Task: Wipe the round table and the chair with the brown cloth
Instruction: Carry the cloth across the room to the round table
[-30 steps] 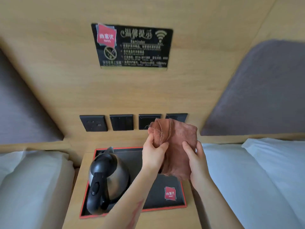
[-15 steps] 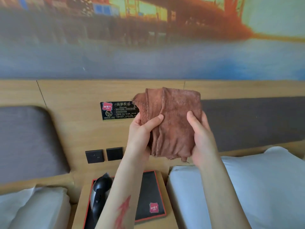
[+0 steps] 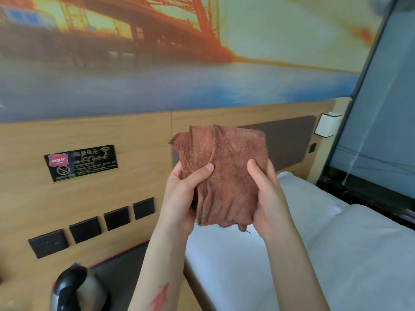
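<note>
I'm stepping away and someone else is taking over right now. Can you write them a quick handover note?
Left hand: gripping the brown cloth on its left side, thumb on the front.
Right hand: gripping the cloth's right side, thumb on the front.
The cloth is folded and held up at chest height, in front of the wooden headboard, above the white bed. A kettle stands at lower left.
Done: cloth in hand.
Left: the round table and the chair are not in view; find them and wipe both.
</note>
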Action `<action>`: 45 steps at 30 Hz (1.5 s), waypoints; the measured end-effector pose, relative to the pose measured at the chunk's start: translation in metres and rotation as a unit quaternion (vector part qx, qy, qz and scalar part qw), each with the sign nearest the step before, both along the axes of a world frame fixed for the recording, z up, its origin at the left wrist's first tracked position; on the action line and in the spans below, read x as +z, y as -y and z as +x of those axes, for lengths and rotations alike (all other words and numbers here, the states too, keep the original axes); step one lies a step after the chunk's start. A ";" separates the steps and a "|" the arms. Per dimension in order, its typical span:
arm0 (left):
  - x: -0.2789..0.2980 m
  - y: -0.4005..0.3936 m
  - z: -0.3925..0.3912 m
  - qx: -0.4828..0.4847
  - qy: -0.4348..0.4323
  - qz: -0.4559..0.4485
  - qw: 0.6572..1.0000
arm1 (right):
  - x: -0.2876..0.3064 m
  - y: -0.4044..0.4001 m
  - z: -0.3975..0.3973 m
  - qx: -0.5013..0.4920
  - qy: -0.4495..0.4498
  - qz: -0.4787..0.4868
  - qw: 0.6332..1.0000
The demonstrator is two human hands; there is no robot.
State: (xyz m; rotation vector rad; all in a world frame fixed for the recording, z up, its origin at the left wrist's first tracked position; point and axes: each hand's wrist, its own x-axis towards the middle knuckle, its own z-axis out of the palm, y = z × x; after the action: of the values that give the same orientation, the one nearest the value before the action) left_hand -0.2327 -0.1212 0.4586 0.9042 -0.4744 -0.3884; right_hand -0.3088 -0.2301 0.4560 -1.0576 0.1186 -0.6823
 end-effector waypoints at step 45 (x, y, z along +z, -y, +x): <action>-0.059 0.191 -0.966 -0.545 0.001 0.121 0.829 | -0.046 0.043 -1.024 -0.559 -0.078 0.058 0.824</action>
State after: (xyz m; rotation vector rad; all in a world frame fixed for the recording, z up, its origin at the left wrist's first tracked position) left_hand -1.1987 -0.3120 0.3998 0.7960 -0.9453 -1.5252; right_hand -1.3324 -0.2734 0.4101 -0.8526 0.9702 -1.6173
